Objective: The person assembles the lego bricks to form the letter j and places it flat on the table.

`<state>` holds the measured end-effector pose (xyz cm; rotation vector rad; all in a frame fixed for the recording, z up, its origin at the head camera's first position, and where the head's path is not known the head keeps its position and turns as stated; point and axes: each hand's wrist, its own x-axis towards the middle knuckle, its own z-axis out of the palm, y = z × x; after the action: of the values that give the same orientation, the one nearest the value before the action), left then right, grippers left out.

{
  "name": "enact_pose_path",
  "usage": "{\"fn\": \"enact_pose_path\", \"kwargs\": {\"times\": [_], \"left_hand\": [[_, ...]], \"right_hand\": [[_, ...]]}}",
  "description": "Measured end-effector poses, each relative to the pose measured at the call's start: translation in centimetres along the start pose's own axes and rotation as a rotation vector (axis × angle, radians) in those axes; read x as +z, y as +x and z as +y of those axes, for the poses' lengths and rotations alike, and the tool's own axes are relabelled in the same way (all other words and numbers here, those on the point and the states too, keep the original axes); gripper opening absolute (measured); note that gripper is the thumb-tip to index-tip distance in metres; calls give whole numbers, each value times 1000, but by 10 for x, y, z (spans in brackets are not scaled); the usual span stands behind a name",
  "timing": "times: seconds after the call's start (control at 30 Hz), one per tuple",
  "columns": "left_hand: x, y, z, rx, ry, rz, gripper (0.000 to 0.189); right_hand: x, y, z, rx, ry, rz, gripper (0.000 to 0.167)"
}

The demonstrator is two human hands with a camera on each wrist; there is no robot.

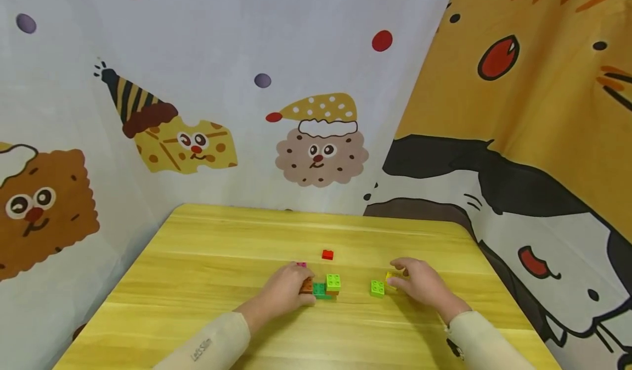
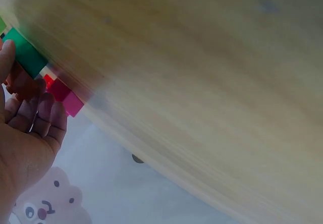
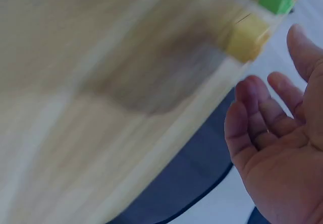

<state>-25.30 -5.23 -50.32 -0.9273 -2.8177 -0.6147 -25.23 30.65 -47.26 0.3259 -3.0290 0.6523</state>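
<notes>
My left hand [image 1: 281,293] grips a brown toy building brick [image 1: 307,286] between thumb and fingers. That brick adjoins a dark green brick [image 1: 320,290], with a lime green brick [image 1: 333,282] raised at the right end above an orange-brown layer. In the left wrist view the thumb lies by the green brick [image 2: 28,55] and the fingers curl under the brown one [image 2: 22,82]. My right hand [image 1: 425,286] hovers around a yellow brick [image 1: 390,279], partly hidden by it in the head view. From the right wrist, its fingers look loosely bent and apart from the yellow brick [image 3: 247,37].
A separate lime green brick [image 1: 377,288] stands left of the yellow one. Farther back on the wooden table [image 1: 222,238] lies a small red brick [image 1: 328,254]. A pink brick [image 1: 302,264] peeks out behind my left hand. Cartoon-printed curtains [image 1: 222,57] border the table.
</notes>
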Motion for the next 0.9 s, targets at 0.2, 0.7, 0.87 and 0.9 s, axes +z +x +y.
{"fn": "enact_pose_path", "kwargs": {"times": [0.2, 0.7, 0.87, 0.9], "left_hand": [[-1, -1, -1, 4, 18, -2, 51], [-2, -1, 0, -5, 24, -12, 44], [-1, 0, -2, -4, 30, -8, 45], [-1, 0, -2, -6, 29, -10, 45]], "right_hand": [[-4, -6, 17, 23, 100, -59, 46], [12, 3, 20, -28, 44, -41, 41], [8, 11, 7, -34, 0, 4, 39], [6, 13, 0, -32, 6, 10, 39]]}}
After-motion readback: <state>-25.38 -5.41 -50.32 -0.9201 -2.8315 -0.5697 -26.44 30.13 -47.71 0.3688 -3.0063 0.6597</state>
